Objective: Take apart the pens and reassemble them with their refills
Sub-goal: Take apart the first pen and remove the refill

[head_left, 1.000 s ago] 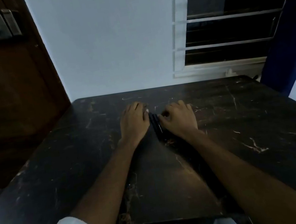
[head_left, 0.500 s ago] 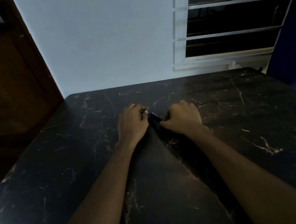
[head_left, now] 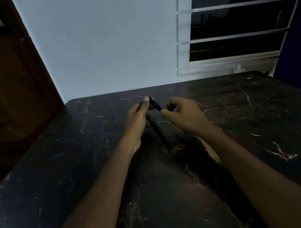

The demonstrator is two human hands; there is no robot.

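Note:
A dark pen (head_left: 155, 104) is held up above the black marble table (head_left: 75, 164), slanting from upper left to lower right. My left hand (head_left: 136, 118) pinches its upper end between thumb and fingers. My right hand (head_left: 182, 114) grips its lower end with curled fingers. Below and between the hands, more dark pens (head_left: 160, 133) lie on the table, pointing toward me; how many there are is hard to tell in the dim light.
A brown wooden door (head_left: 1, 87) stands at the left beside the table. A pale wall (head_left: 107, 42) and a barred window (head_left: 235, 23) are behind it, with a blue curtain (head_left: 298, 52) at the right.
Both hands have lifted off the table and raised one pen from the group, holding it at its two ends. The camera has tilted slightly.

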